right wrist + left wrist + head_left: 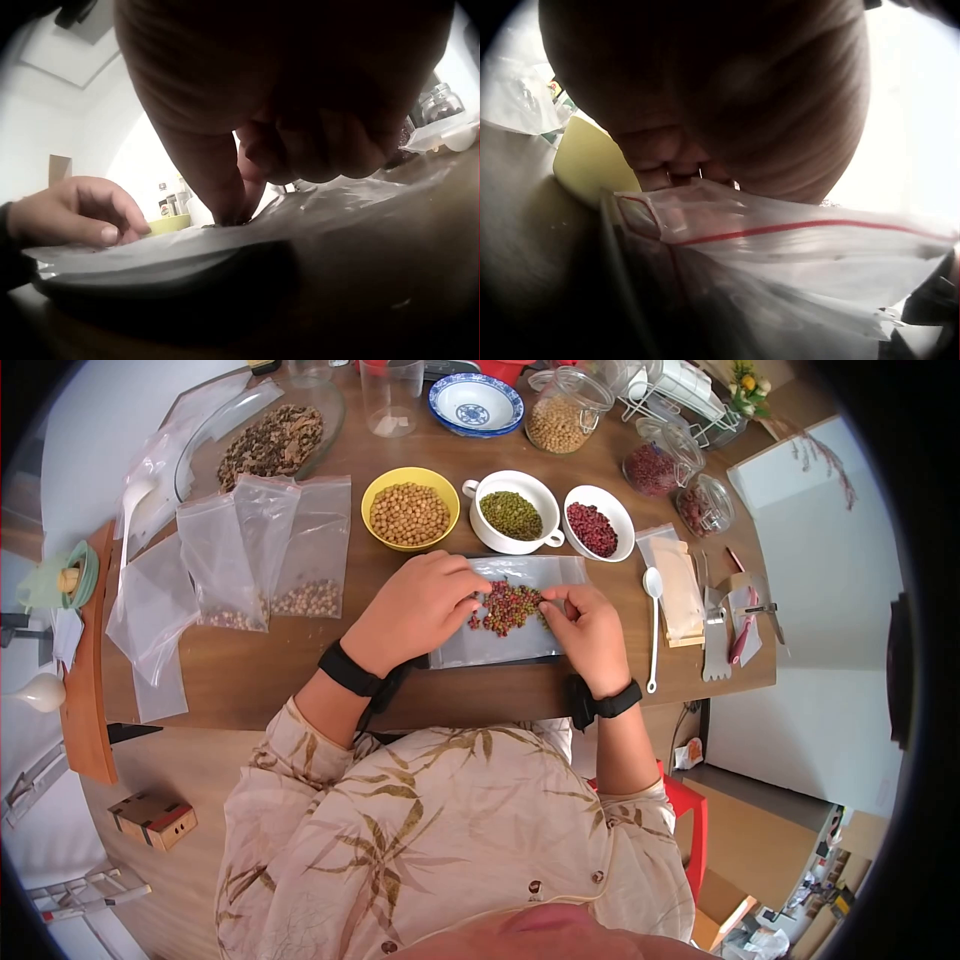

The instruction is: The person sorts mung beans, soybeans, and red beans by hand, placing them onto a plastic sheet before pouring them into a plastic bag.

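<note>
A pile of mixed red and green beans (510, 608) lies spread over a clear zip bag (490, 648), which has a dark flat thing under it. My left hand (425, 605) is at the pile's left side, its fingers loosely bent and thumb apart from them, as the right wrist view also shows. On the right side, my right hand (590, 630) pinches at the pile's edge with thumb and index fingertip together, small beans (225, 223) right at the tips. The bag's red zip line (780, 231) runs below the left palm in the left wrist view.
Behind the bag stand a yellow bowl (452, 490) of chickpeas, a white two-handled bowl (480, 536) of green beans and a white bowl (622, 525) of red beans. Zip bags (215, 550) lie left; a white spoon (653, 625) lies right. Glass jars (590, 400) stand behind.
</note>
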A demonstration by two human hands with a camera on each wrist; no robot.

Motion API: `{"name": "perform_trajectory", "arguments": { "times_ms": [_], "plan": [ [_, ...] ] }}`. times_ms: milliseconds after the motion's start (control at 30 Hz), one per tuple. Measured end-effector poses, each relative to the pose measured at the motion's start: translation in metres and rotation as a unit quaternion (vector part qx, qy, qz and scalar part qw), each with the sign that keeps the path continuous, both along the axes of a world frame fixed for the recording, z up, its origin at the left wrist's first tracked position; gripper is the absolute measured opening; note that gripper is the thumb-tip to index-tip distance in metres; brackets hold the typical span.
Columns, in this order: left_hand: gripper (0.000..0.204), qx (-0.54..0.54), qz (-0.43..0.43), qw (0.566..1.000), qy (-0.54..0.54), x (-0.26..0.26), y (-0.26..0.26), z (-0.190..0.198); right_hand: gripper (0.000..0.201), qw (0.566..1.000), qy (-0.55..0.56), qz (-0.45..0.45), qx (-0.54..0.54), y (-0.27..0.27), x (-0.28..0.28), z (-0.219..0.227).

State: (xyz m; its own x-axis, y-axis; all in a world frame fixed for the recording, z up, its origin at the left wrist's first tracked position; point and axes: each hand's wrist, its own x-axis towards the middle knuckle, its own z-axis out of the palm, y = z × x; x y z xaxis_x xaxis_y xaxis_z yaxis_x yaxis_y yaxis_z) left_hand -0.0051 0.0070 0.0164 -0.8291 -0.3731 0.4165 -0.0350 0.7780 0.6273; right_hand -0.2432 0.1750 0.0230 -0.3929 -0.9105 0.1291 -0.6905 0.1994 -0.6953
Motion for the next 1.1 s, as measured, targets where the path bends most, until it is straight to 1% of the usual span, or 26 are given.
{"name": "perform_trajectory", "arguments": {
  "times_ms": [167,233,267,333,367,400,433,467,500,533,567,600,667,700,733,767,800,867,967,1100],
  "plan": [
    [0.023,0.001,-0.001,1.000,-0.009,0.000,0.000,0.002,0.017,0.999,0.039,0.009,-0.010,-0.005,0.001,0.003],
    [0.022,0.000,-0.002,1.000,-0.012,0.000,0.000,0.002,0.013,0.999,0.027,0.015,0.023,-0.006,0.000,0.005],
    [0.022,0.000,-0.002,1.000,-0.012,0.000,0.000,0.002,0.013,0.999,0.027,0.016,0.022,-0.005,-0.002,0.002],
    [0.022,0.004,-0.003,1.000,-0.004,0.000,-0.001,0.000,0.009,0.994,-0.102,0.000,0.035,-0.002,-0.009,-0.005],
    [0.022,0.005,-0.001,1.000,-0.005,0.000,-0.001,-0.001,0.009,0.994,-0.102,0.002,0.035,0.001,-0.015,-0.004],
    [0.022,0.002,-0.003,1.000,-0.002,0.000,-0.002,-0.001,0.008,0.964,-0.263,-0.019,0.023,0.004,-0.023,-0.003],
    [0.022,0.000,-0.005,1.000,0.001,0.000,-0.002,-0.002,0.008,0.908,-0.417,-0.042,0.010,0.007,-0.026,-0.002],
    [0.022,0.000,-0.006,1.000,0.001,0.000,-0.002,-0.002,0.008,0.908,-0.417,-0.042,0.010,0.008,-0.026,0.003],
    [0.022,-0.002,-0.005,1.000,-0.002,0.000,-0.001,-0.001,0.010,0.860,-0.509,-0.033,-0.017,0.008,-0.025,0.010],
    [0.022,-0.006,-0.006,1.000,-0.005,-0.001,-0.001,-0.001,0.013,0.802,-0.595,-0.023,-0.045,0.009,-0.024,0.015],
    [0.022,-0.006,-0.008,1.000,-0.004,-0.001,-0.001,-0.001,0.017,0.793,-0.606,-0.045,-0.040,0.009,-0.021,0.016],
    [0.022,-0.006,-0.007,1.000,-0.001,-0.001,-0.001,-0.001,0.017,0.793,-0.606,-0.046,-0.041,0.010,-0.023,0.014],
    [0.022,-0.005,-0.004,1.000,0.001,-0.001,-0.001,-0.001,0.017,0.789,-0.614,-0.007,-0.030,0.013,-0.031,0.001],
    [0.022,-0.006,-0.002,1.000,0.000,-0.001,-0.001,-0.001,0.017,0.789,-0.614,-0.007,-0.030,0.012,-0.029,-0.005],
    [0.022,-0.008,0.000,1.000,-0.001,-0.001,-0.001,-0.001,0.016,0.904,-0.428,-0.009,-0.008,0.010,-0.025,-0.011],
    [0.022,-0.008,0.000,1.000,-0.002,-0.001,-0.001,-0.001,0.016,0.975,-0.220,-0.012,0.013,0.008,-0.021,-0.014],
    [0.022,-0.005,-0.001,1.000,-0.005,-0.001,-0.001,-0.001,0.016,0.975,-0.221,-0.011,0.013,0.007,-0.017,-0.013],
    [0.022,-0.002,-0.001,1.000,-0.007,-0.001,-0.001,-0.001,0.017,0.998,-0.056,0.004,-0.002,0.005,-0.012,-0.008],
    [0.023,0.005,-0.004,1.000,-0.005,0.000,-0.001,-0.001,0.017,0.999,-0.037,0.027,0.000,0.004,-0.013,-0.008],
    [0.023,0.000,-0.002,1.000,-0.011,0.000,0.000,0.000,0.017,0.998,-0.044,0.030,0.016,0.004,-0.012,-0.002]
  ]
}}
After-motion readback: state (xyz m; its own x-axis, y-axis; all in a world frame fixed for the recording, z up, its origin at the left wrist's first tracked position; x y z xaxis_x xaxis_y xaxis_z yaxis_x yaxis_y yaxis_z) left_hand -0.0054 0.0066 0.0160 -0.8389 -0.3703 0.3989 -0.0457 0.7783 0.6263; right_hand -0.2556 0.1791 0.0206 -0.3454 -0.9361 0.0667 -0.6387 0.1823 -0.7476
